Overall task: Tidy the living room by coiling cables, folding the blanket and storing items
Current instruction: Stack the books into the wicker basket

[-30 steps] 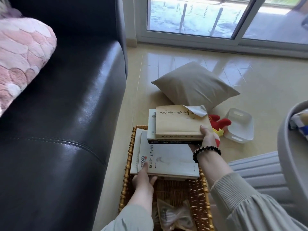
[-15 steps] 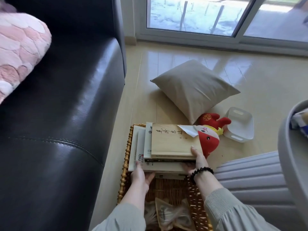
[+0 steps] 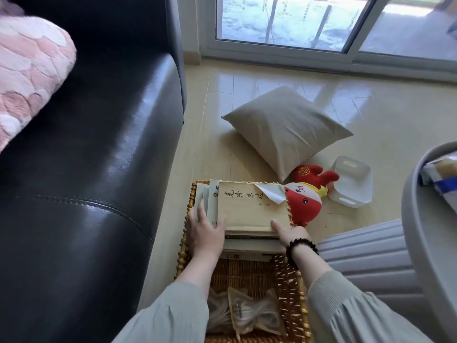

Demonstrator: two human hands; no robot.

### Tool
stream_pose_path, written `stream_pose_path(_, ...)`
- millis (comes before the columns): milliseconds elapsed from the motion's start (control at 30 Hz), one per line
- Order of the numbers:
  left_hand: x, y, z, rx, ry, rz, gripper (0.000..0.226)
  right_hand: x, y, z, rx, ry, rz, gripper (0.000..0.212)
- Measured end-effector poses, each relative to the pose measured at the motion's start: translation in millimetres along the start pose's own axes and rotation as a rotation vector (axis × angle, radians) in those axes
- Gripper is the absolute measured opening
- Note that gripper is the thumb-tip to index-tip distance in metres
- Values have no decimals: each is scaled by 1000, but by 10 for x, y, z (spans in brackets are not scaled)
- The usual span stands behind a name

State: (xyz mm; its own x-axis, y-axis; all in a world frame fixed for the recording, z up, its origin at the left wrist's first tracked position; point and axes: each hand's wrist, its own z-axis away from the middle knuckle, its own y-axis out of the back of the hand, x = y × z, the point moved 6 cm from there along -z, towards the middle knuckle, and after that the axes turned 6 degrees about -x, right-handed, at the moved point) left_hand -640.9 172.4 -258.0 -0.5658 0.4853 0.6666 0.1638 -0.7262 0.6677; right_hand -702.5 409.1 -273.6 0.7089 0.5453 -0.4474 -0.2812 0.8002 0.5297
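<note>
A stack of books (image 3: 249,211) lies in the far end of a wicker basket (image 3: 289,283) on the floor beside the sofa. The top book is tan with a peeled sticker at its corner. My left hand (image 3: 205,231) lies flat with straight fingers on the stack's left edge. My right hand (image 3: 288,233), wearing a dark bead bracelet, rests at the stack's near right corner with its thumb on the tan cover. A clear bag of coiled cables (image 3: 249,315) lies in the basket's near end.
A black leather sofa (image 3: 86,169) fills the left, with a pink blanket (image 3: 27,73) on it. On the tiled floor lie a beige cushion (image 3: 286,127), a red plush toy (image 3: 306,196) and a white plastic bin (image 3: 351,184). A grey round table (image 3: 425,233) stands at right.
The books held above the basket have come down onto the stack inside it. My left hand moved from the lower book's near edge up onto the stack's left side.
</note>
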Motion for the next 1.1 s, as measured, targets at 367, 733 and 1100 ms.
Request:
stream_pose_path(367,54,-219,-77,-300,41,26,81,-157,-106,-229,26,345,289,46)
stream_pose_path(733,-192,-154,401,-233,-124,-249,17,537,-249,467,227,430,343,14)
stream_pose_path(1100,-1072,-988,634,-930,-68,-1055,69,1168,-1079,69,-475,370,1314,59)
